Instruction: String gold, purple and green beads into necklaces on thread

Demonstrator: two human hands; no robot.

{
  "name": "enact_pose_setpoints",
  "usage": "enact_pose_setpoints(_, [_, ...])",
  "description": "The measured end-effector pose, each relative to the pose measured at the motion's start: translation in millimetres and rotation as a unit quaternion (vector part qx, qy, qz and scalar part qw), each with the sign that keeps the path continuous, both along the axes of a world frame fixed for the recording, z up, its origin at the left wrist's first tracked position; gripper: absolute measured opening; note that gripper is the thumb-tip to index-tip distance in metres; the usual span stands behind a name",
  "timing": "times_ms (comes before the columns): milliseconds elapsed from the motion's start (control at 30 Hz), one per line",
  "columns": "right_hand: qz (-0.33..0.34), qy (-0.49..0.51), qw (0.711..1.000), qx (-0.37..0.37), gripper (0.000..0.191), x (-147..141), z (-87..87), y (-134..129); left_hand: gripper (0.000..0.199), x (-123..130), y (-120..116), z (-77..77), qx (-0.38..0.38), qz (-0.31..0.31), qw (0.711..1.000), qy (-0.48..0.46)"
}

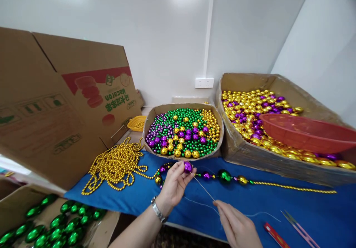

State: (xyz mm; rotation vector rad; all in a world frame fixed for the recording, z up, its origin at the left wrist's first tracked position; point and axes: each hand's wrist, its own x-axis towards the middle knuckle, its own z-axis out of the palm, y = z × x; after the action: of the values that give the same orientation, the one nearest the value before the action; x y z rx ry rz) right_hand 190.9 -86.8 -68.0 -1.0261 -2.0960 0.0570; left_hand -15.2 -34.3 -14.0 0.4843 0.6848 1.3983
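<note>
My left hand (175, 183), a metal watch on its wrist, pinches a shiny purple bead (188, 167) between thumb and fingers. My right hand (236, 222) is closed on a thin needle (204, 188), whose far end meets the purple bead. Whether the tip is inside the bead's hole I cannot tell. Behind the hands a string of beads lies across the blue cloth, with a large green bead (224, 176) and a gold bead (243, 180) on it, running right into a gold twisted strand (294, 187). Pale thread (201, 203) trails over the cloth.
A cardboard tray (146, 129) of mixed beads stands behind the hands. At right is a larger box (250, 155) with a red basket (303, 133). Gold bead chain (116, 164) lies left, green beads (58, 222) lower left. Scissors (300, 227) and a red cutter (275, 235) lie front right.
</note>
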Motion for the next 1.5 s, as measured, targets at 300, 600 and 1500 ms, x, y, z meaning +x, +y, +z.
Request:
enact_pose_setpoints(300, [0.0,0.059,0.995,-0.075,0.028,-6,7.3,0,0.021,16,-8,4.7,0.033,-0.035,0.998,0.029])
enact_pose_setpoints(600, [-0.013,0.088,0.993,-0.077,0.03,-1,3.0,5,0.025,20,-1,7.7,0.045,-0.067,0.996,0.05])
enact_pose_setpoints(1500, [-0.092,0.085,0.992,-0.024,0.04,21,2.2,17,0.013,55,161,17.6,0.122,-0.104,0.661,0.733])
